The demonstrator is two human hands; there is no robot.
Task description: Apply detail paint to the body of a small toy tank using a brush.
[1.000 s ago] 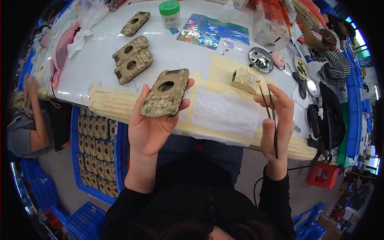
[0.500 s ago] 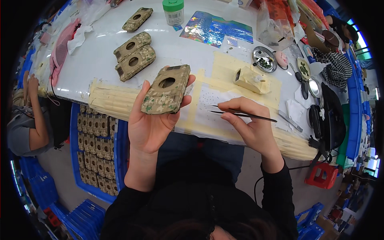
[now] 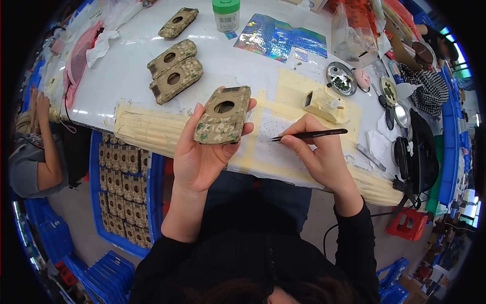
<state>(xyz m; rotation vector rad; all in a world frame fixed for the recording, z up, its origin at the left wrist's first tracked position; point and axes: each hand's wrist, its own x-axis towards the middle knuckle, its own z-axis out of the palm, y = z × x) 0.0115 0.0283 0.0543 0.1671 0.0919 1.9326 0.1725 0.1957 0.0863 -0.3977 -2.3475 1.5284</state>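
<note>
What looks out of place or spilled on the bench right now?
Nothing stands out. The left hand holds a camouflage hull level, the right hand holds a thin brush over the speckled paper, and three more hulls lie flat on the table; no spill shows.

The left hand point(image 3: 200, 152) holds a model hull point(image 3: 223, 121) over the table's point(image 3: 126, 66) near edge, left of the right hand point(image 3: 316, 154) with its brush point(image 3: 309, 135); three more hulls point(image 3: 174, 71) lie behind.

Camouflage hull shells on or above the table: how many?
4. One in the left hand at; two side by side at and; one farther back. Crate stock below excluded.
</note>
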